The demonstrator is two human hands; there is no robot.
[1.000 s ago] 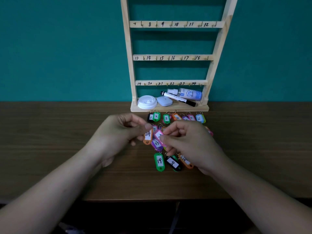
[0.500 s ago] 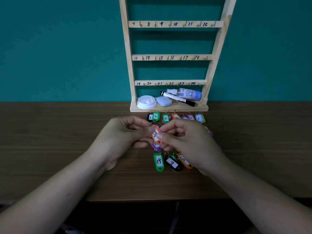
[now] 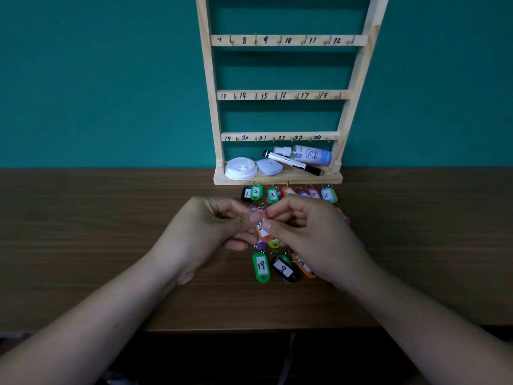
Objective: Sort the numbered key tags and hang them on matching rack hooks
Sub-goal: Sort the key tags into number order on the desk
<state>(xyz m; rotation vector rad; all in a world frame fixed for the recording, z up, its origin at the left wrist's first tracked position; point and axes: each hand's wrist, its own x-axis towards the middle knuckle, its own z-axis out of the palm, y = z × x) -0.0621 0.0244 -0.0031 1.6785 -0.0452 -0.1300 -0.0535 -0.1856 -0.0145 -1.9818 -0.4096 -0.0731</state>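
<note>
- Orange key tag point(image 3: 261, 230) is being held over the loose tags point(image 3: 261, 266) on the bench point(image 3: 83, 245), long axis pointing toward the rack point(image 3: 280, 95); number partly hidden, starting with 2.
- Left hand point(image 3: 211, 232) and right hand point(image 3: 313, 237) are both pinching it with curled fingers point(image 3: 253, 218), neither nearer.
- Rack is standing straight ahead; marker point(image 3: 291, 162) is lying under its lowest rail.

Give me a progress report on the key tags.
Done: tags 1 to 6 sit in order along the rack base. In hand: left hand and right hand pinch one orange tag. Left: hooks 7 to 24 are bare; green 19 and others lie loose on the table.
</note>
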